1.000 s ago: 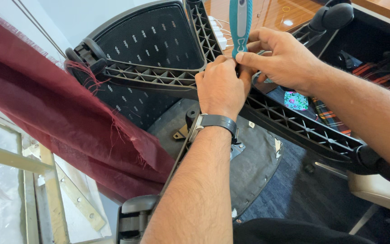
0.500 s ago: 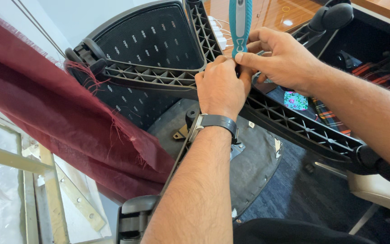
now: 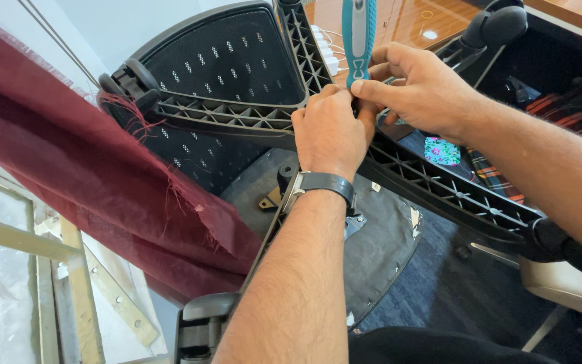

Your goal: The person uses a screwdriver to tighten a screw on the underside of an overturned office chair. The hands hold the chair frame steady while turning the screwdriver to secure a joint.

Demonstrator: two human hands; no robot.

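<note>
Right hand (image 3: 415,94): fingers curled, thumb and forefinger pinched on the lower end of a teal-handled screwdriver (image 3: 360,34), which stands nearly upright with its handle running out of the top edge of the view. The tip is hidden behind both hands, so what it bears on cannot be told.

Left hand (image 3: 331,131): closed, knuckles toward the camera, fingertips pressed at the same spot just under the tool, at the hub where the spokes of the chair base (image 3: 230,118) meet. Whether it pinches a small part or only steadies the tool cannot be told. A dark wristwatch (image 3: 325,185) sits on that wrist.

Progress, as a judgement: work is under way at the hub. The base remains on the upturned office chair, with casters (image 3: 126,81) seated at the spoke ends on the left and lower right, so nothing visible has come off yet. No loose fastener can be seen.

Surroundings: the mesh chair back (image 3: 237,67) lies behind the spokes, the seat underside (image 3: 378,243) below them. A frayed maroon cloth (image 3: 69,175) hangs along the left edge. A wooden tabletop (image 3: 405,20) shows beyond the hub at the top edge.
</note>
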